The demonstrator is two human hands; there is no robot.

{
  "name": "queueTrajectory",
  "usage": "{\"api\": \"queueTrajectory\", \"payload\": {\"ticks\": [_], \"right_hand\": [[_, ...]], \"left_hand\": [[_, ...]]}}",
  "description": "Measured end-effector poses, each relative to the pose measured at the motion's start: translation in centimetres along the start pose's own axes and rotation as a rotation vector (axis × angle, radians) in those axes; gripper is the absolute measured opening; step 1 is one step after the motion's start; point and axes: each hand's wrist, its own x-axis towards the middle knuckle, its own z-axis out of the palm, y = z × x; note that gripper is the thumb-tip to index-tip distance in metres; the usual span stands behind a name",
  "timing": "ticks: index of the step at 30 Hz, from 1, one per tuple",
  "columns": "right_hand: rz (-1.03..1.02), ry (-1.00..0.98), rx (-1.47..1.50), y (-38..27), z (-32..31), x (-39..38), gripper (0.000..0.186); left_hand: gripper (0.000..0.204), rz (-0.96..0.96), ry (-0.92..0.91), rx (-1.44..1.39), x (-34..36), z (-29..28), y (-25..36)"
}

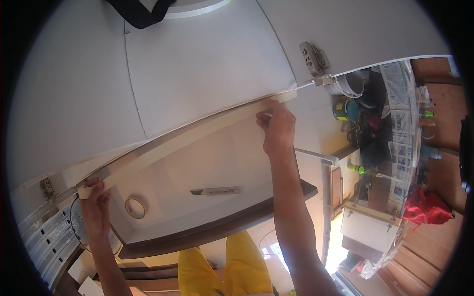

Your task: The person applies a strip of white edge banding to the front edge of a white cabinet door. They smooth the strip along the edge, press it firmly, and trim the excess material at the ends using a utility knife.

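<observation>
A long pale strip of masking tape (182,139) stretches on a slant between my two hands, along the lower edge of a white panel (207,64). My left hand (97,207) is closed in a pinch on its lower left end, where a short bit of tape curls at the fingertips. Higher up on the right, my right hand (279,127) pinches the strip near its other end, against the panel's edge. Below lies an open drawer (217,225) with a dark front edge. Inside it are a utility knife (216,191) with its blade out and a tape roll (144,203).
Metal hinges (312,58) sit on the white panels. At right are a teal tin (345,110), a green-capped bottle (356,169), a red bag (427,206) and brown boards (444,113). My legs in yellow trousers (247,264) stand beneath the drawer. A black strap (140,15) hangs at the top.
</observation>
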Motion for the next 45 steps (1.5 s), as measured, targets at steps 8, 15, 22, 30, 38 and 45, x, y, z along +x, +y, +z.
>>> {"api": "queueTrajectory", "payload": {"ticks": [8, 15, 22, 30, 38, 45], "right_hand": [[0.09, -0.181, 0.177, 0.8, -0.9, 0.4, 0.017], [0.09, -0.24, 0.241, 1.4, -0.8, 0.0, 0.011], [0.064, -0.259, 0.278, 1.4, -1.2, -0.2, 0.009], [0.075, -0.225, 0.156, 1.4, -1.2, 0.4, 0.014], [0.091, -0.321, 0.244, 0.9, -2.0, 0.3, 0.017], [0.127, -0.355, 0.176, 0.7, -2.4, 1.1, 0.013]], "left_hand": [[0.026, -0.002, -0.02, 0.032, -1.6, 0.0, -2.6], [0.037, 0.13, -0.068, 0.055, -4.2, 0.0, -5.2], [0.034, 0.166, -0.257, -0.34, -4.9, 1.1, -4.7], [0.021, 0.496, -0.404, 0.642, -4.2, 17.9, -3.7], [0.037, 0.218, -0.551, 0.487, -3.0, 30.3, -8.0], [0.033, 0.183, -0.333, 0.344, -3.5, 33.5, -9.4]]}}
